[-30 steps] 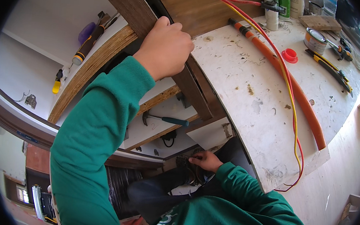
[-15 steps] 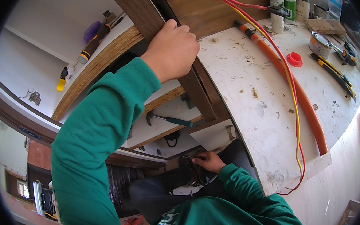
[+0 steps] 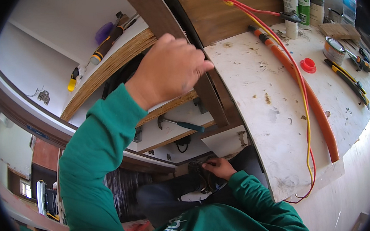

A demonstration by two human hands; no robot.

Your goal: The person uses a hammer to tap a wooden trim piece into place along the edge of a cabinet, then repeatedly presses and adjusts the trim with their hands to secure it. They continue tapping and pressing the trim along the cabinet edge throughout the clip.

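My left hand is raised over the dark brown wooden frame piece of a cabinet. Its fingers curl downward out of sight, the thumb sticks out to the right, and the hand is slightly blurred. Whether it holds anything cannot be seen. Low down between my legs, my right hand has thumb and fingers pressed together beside my shoe. What sits in that pinch is too small and dark to name. Between the hands, a claw hammer with a teal handle lies on a white shelf inside the cabinet.
A stained white board on the right carries an orange tube, red and yellow wires, a red cap, a small can and a utility knife. Further tools, including a dark-handled one, lie on the upper-left shelf.
My left hand has come up off the frame's edge, with the thumb now swung out to the right. My right hand stays near the shoe. The whole view has shifted slightly.
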